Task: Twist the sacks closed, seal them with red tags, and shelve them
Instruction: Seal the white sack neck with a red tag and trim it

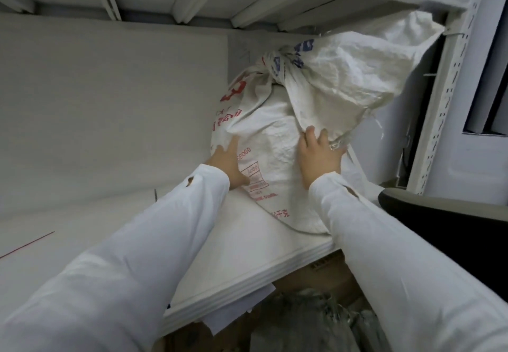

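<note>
White shelf board [247,237] before us, on its right end our white woven sack [275,137] with red print, neck twisted, loose top flopping right, our left hand [229,166] flat against its left side, fingers straight, our right hand [317,156] pressed on its right, fingers spread.

Sack [277,137]: white weave, red print by the left grip [229,163], blue print at the neck beyond the right grip [316,156].
Shelf [247,230]: plain white.
Post [439,120]: white, rows of slots, right of the right grip.
Line [27,244]: thin red, far left of the left grip.
</note>
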The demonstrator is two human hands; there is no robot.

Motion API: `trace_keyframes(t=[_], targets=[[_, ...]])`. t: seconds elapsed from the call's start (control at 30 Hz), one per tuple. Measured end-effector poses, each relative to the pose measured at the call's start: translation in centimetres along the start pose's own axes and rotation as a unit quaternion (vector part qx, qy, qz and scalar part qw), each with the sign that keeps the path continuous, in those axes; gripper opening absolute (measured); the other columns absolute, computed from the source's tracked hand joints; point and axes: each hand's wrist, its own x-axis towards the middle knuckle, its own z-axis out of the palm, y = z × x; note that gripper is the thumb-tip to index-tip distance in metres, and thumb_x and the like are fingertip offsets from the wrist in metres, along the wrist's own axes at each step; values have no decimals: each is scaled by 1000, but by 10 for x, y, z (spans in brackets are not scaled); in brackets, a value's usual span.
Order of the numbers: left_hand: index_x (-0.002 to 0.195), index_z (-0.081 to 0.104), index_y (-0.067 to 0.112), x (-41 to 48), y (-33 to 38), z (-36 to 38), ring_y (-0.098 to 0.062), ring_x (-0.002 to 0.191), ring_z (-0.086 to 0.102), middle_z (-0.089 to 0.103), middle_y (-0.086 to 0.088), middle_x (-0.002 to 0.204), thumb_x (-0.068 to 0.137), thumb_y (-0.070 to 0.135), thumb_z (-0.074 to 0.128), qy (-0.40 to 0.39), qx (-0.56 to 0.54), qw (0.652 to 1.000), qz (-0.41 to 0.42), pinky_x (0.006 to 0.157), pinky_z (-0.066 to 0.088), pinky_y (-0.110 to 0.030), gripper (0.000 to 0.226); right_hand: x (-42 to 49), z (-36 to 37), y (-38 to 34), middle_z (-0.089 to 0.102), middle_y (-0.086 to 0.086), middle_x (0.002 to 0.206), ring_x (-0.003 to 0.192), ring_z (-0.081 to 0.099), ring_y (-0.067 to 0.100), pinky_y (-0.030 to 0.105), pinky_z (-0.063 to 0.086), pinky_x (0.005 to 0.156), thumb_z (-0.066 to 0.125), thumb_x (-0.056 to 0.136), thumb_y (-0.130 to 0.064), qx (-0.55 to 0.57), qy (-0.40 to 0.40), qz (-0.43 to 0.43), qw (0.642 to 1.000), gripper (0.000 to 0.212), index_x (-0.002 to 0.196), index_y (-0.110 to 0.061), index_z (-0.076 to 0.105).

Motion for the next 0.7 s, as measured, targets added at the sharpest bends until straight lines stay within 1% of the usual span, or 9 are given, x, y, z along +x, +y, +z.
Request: trace_keyframes(t=[0.1,0.17,0.27,0.37,0.43,0.57,0.63,0.7], targets=[[153,-2,29,1,0,22,-31,140,32,25,-12,156,72,32,81,-29,-17,999,26,111,34,-41,116,14,10,17,10,11,157,145,17,35,69,33,101,45,94,-8,-20,-11,13,1000,64,152,-8,17],[154,-2,27,1,3,35,-29,140,33,28,-11,155,73,29,81,-52,-20,998,43,112,33,-39,115,19,13,26,7,9,158,146,13,33,69,30,103,44,94,-8,-3,-24,22,999,65,153,-10,16],[154,3,27,-1,8,45,-29,139,36,31,-7,155,74,31,80,-66,-2,996,60,111,35,-41,111,16,19,31,-7,4,162,149,-2,30,70,26,106,50,92,-7,58,-48,16,997,74,154,-12,10],[153,7,26,-7,12,41,-28,138,37,32,-7,154,76,29,78,-69,18,995,68,110,37,-41,105,2,20,29,-15,2,162,150,-10,29,69,21,110,57,86,-5,115,-61,-10,991,80,153,-15,14],[154,5,25,-14,13,34,-28,138,37,32,-7,154,76,29,78,-63,35,995,74,109,37,-41,107,-11,13,25,-14,1,163,150,-10,28,66,21,112,64,81,-7,160,-64,-19,985,85,151,-18,17],[153,7,25,-40,18,15,-30,131,45,41,-9,147,75,27,77,-48,40,995,79,103,43,-44,105,-45,-7,20,-10,-1,163,151,-4,24,59,24,114,75,76,-16,226,-61,-33,972,98,153,-22,16],[152,11,24,-64,22,7,-30,128,47,43,-10,145,76,25,75,-34,32,995,88,101,45,-44,99,-68,-17,20,-8,-1,163,151,-1,24,55,28,114,77,76,-18,238,-61,-45,968,99,153,-23,15],[152,12,25,-93,23,-1,-30,129,45,38,-9,148,78,25,73,-28,29,995,96,100,45,-42,96,-93,-29,23,-6,-1,164,151,3,24,52,30,114,76,78,-21,255,-64,-53,963,96,153,-23,15]])
